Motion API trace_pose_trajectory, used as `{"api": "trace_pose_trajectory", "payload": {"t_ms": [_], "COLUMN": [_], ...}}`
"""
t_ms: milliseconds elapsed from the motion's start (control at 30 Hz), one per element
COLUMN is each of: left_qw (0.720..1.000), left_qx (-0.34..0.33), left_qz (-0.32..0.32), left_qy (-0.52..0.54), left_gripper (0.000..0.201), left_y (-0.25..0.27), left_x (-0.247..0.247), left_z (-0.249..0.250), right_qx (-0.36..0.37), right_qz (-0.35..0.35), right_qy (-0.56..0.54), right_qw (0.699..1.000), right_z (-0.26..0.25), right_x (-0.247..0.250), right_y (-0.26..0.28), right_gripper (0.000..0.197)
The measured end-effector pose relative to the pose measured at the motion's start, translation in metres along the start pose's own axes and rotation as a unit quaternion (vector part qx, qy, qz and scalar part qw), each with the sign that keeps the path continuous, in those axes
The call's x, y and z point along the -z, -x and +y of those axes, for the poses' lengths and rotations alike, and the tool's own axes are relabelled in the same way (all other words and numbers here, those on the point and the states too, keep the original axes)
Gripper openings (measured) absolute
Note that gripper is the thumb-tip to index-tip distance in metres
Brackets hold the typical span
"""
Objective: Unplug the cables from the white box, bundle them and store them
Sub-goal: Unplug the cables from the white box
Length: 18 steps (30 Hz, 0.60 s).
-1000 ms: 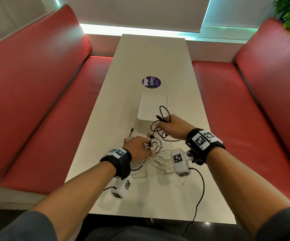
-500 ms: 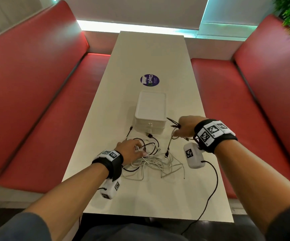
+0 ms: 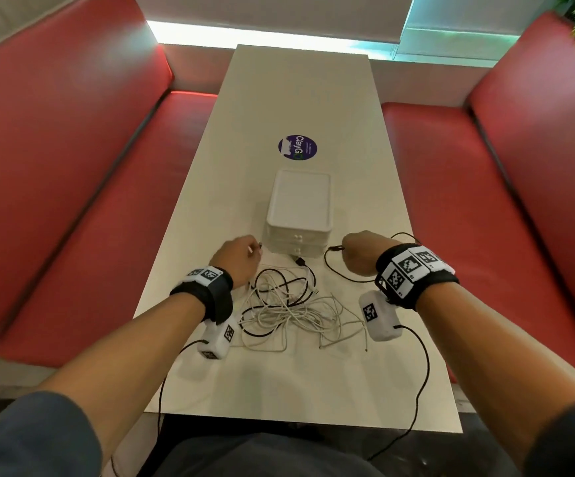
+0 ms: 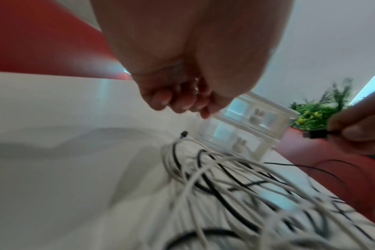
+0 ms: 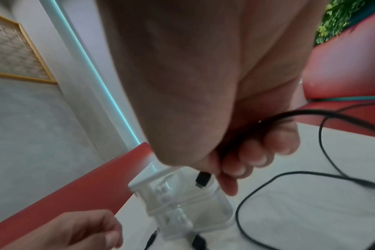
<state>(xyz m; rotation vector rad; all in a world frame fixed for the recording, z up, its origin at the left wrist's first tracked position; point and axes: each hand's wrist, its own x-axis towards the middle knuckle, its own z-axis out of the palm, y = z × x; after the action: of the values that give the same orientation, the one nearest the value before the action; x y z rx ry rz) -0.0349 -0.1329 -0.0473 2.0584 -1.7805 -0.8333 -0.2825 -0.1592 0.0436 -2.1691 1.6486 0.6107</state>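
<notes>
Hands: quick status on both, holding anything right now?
Left hand: fingers curled, pinching a white cable end.
Right hand: gripping the black cable, plug sticking out.

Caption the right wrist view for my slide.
Right hand grips a black cable, its plug hanging above the white box.

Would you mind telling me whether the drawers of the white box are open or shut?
Shut: both drawers sit flush with the white box front.

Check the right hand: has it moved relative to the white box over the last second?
Yes. The right hand, gripping the black cable, was over the white box's near right corner; now it sits clear to the box's right.
</notes>
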Motion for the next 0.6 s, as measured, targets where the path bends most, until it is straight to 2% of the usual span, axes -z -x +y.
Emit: {"api": "trace_pose_trajectory", "payload": {"t_ms": [100, 200, 267, 500, 600], "left_qw": [0.994, 0.985, 0.986, 0.993, 0.994], "left_qx": [0.062, 0.078, 0.072, 0.085, 0.078], "left_qz": [-0.003, -0.036, -0.038, -0.025, -0.047], "left_qy": [-0.085, -0.146, -0.142, -0.073, -0.064], "left_gripper": [0.017, 0.03, 0.036, 0.028, 0.024], "left_y": [-0.01, -0.011, -0.01, -0.02, -0.019], "left_x": [0.005, 0.001, -0.005, -0.014, -0.015], "left_z": [-0.014, -0.023, -0.024, -0.019, -0.017], "right_qx": [0.037, 0.065, 0.074, 0.082, 0.076], "right_qz": [-0.012, -0.007, -0.004, 0.004, 0.005], "right_qy": [-0.063, -0.11, -0.138, -0.171, -0.18], "right_qw": [0.997, 0.992, 0.988, 0.982, 0.981], "right_z": [-0.011, -0.022, -0.027, -0.032, -0.031], "right_x": [-0.014, -0.022, -0.026, -0.029, -0.031], "right_y": [-0.003, -0.003, -0.005, -0.007, -0.008], "right_gripper": [0.027, 0.028, 0.026, 0.028, 0.028]}}
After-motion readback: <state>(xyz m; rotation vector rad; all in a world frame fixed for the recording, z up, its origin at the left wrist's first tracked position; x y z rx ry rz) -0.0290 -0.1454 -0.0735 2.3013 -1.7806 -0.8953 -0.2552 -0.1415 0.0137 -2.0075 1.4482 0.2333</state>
